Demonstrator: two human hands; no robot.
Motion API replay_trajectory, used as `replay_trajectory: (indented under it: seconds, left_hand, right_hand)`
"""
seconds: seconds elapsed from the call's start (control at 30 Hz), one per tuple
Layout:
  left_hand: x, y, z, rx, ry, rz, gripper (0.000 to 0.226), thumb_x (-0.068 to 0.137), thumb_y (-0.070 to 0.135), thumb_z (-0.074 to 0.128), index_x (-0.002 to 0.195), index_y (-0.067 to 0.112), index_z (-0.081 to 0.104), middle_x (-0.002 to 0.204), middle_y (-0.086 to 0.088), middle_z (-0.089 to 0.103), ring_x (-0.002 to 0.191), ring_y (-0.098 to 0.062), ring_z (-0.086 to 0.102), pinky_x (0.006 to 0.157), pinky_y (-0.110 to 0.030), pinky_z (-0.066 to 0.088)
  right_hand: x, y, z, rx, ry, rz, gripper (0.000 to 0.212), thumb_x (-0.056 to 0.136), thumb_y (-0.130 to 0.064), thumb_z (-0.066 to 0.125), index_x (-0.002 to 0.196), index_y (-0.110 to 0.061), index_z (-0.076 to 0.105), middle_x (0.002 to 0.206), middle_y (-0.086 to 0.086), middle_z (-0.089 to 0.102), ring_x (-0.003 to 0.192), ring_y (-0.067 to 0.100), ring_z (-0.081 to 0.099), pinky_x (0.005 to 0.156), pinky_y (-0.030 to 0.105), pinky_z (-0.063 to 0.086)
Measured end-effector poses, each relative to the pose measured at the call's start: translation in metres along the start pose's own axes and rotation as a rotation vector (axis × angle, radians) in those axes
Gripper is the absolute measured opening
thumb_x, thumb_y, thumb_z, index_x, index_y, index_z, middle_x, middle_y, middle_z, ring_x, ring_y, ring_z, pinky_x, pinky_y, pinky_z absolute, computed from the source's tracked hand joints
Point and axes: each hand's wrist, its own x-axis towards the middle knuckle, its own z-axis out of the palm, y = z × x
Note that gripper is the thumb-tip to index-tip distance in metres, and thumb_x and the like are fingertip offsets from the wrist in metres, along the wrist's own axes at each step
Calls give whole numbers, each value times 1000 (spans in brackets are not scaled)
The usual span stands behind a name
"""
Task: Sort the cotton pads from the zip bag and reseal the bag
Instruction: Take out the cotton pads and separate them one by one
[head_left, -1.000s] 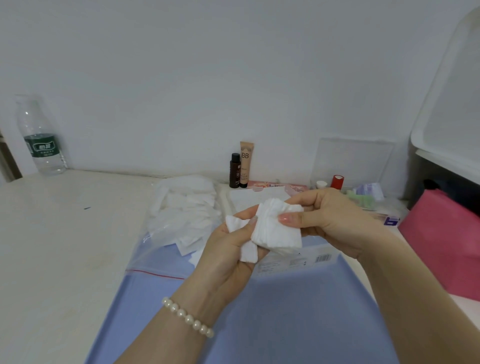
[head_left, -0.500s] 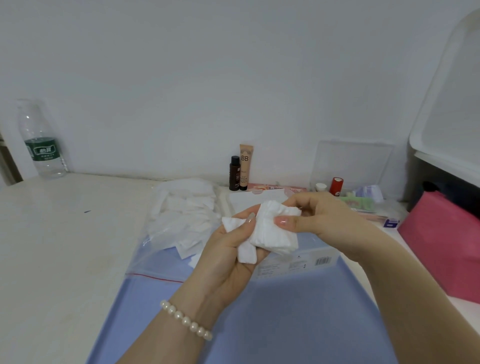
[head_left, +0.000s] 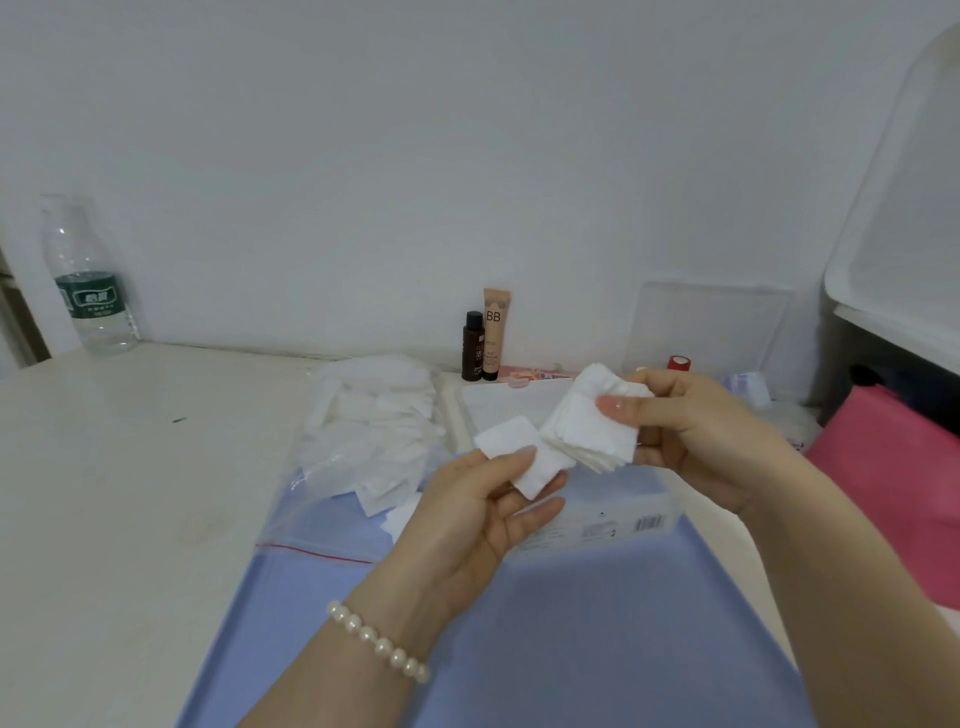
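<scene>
Your right hand (head_left: 691, 431) pinches the stack of cotton pads (head_left: 589, 426); your left hand (head_left: 483, 514) pinches one pad (head_left: 519, 454) just beside it. They look soft, light, floppy: grip edges gently.

Bare forearms, no sleeves; pearl bead bracelet (head_left: 378, 643) on wrist below left hand (head_left: 483, 512); right hand (head_left: 696, 431) pink-polished nails
</scene>
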Motion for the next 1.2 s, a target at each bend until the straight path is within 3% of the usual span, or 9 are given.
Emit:
replay_trajectory:
  seconds: [0.17, 0.27, 0.4, 0.6, 0.77, 0.93, 1.1, 1.2]
  left_hand:
    - [0, 11, -2, -14, 50, 208, 15, 78, -7, 58, 87, 3, 64, 72, -4, 72, 63, -12, 68, 58, -21, 57]
    - [-6, 16, 1, 81, -56, 290, 20, 67, 2, 61, 86, 3, 63, 67, -4, 70, 57, -11, 67, 52, -19, 54]
    - [-12, 10, 6, 254, -121, 335, 17, 69, 10, 61, 81, -1, 62, 60, -10, 67, 46, -15, 62, 44, -20, 50]
    - [-9, 9, 3, 486, 19, 410, 6, 84, 3, 63, 79, 0, 63, 48, -9, 63, 36, -15, 57, 39, -20, 46]
    - [-2, 7, -3, 617, 132, 506, 18, 80, 7, 70, 69, 8, 56, 39, -8, 45, 27, -14, 47, 34, -17, 34]
    - [-3, 7, -4, 660, 139, 528, 22, 80, 5, 70, 66, 9, 53, 32, 7, 42, 25, -10, 41, 33, -14, 30]
    - [0, 3, -5, 711, 173, 567, 25, 80, 5, 71, 68, 14, 51, 32, 7, 36, 33, -6, 49, 31, -16, 32]
    - [2, 3, -8, 756, 209, 603, 25, 79, 9, 72, 67, 16, 51, 33, 8, 39, 33, -6, 44, 36, -15, 33]
  right_hand:
    - [3, 3, 4, 1, 112, 7, 13, 80, 1, 64, 81, -9, 57, 80, 6, 68, 66, 16, 68, 53, 27, 56]
    - [3, 7, 15, -14, 69, -4, 19, 78, 2, 66, 90, -7, 56, 88, 10, 67, 71, 20, 67, 59, 31, 59]
    - [2, 15, 31, -98, -16, -33, 22, 79, 7, 64, 99, -1, 57, 90, 18, 68, 72, 22, 67, 58, 29, 57]
    - [1, 18, 39, -107, -54, -77, 21, 82, 9, 58, 85, -11, 57, 65, 2, 69, 57, 10, 66, 49, 22, 51]
    - [-1, 17, 42, -136, -76, -89, 13, 85, 4, 59, 89, -9, 58, 85, 14, 71, 71, 18, 70, 56, 27, 57]
    - [0, 18, 43, -130, -67, -73, 8, 89, -1, 56, 94, -6, 59, 95, 20, 70, 84, 29, 70, 63, 32, 60]
    - [-1, 17, 44, -98, -72, -58, 8, 90, -5, 55, 96, -5, 61, 91, 17, 69, 74, 21, 69, 61, 31, 58]
    - [-1, 17, 45, -79, -67, -41, 8, 92, -7, 53, 92, -8, 61, 90, 14, 68, 75, 22, 69, 64, 33, 59]
